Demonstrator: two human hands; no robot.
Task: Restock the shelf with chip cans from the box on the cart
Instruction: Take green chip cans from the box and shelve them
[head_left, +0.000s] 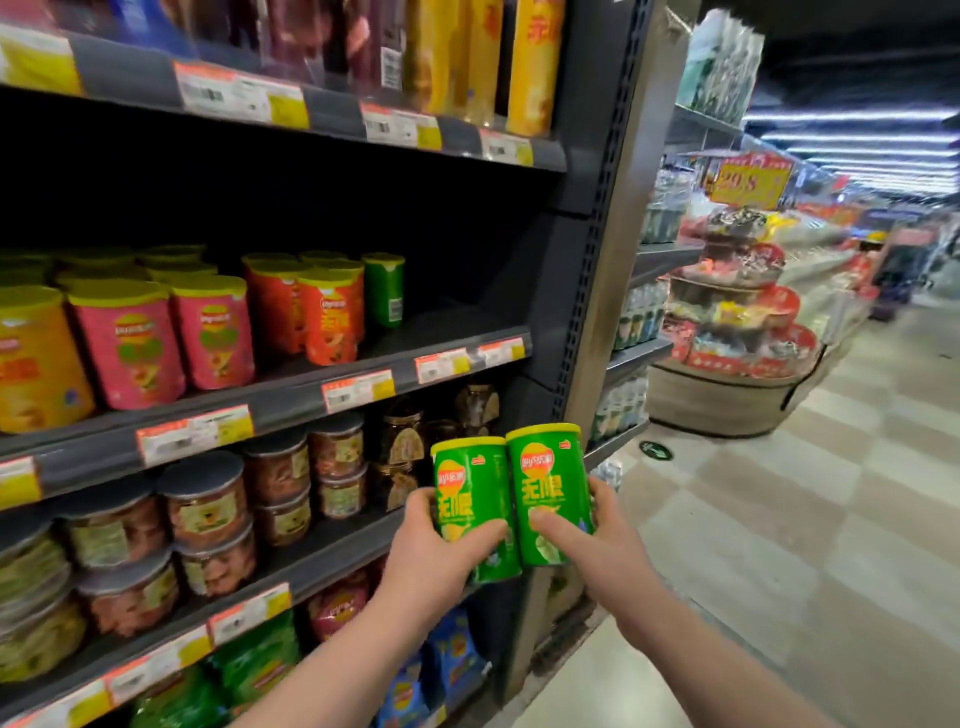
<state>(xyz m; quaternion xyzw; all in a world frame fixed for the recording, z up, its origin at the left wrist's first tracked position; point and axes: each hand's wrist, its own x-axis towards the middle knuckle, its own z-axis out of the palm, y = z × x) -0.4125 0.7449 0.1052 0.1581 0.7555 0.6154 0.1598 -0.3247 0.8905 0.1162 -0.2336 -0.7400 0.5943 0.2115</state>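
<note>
Head view, stock entry: two cans in transit to shelf.

Fingers (483, 532): on each side a thumb lies across the label front and the other fingers curl round the far side of the can. These are wrapping grips, not fingertip pinches.

Left hand (436, 545): holds the left green can (467, 499), lid up, top leaning a little to the left.

Right hand (597, 540): holds the right green can (545, 483), near upright, label towards the camera.

Position: the two cans touch side to side, in the air in front of the lower shelves and below the middle shelf (457, 322).

Destination (judged): the bare right end of that shelf, beside the single shelved green can (384, 288), which stands at the back next to the orange cans (330, 317).

Box and cart: not in view.

Handling notes (judged):
- Lift both cans clear of the price rail (441, 364) before moving inward.
- Set one can down at a time.
- Keep lids up and labels outward.
- Seat each base flat before letting go.
- Slide back gently so the shelved can is not toppled.
</note>
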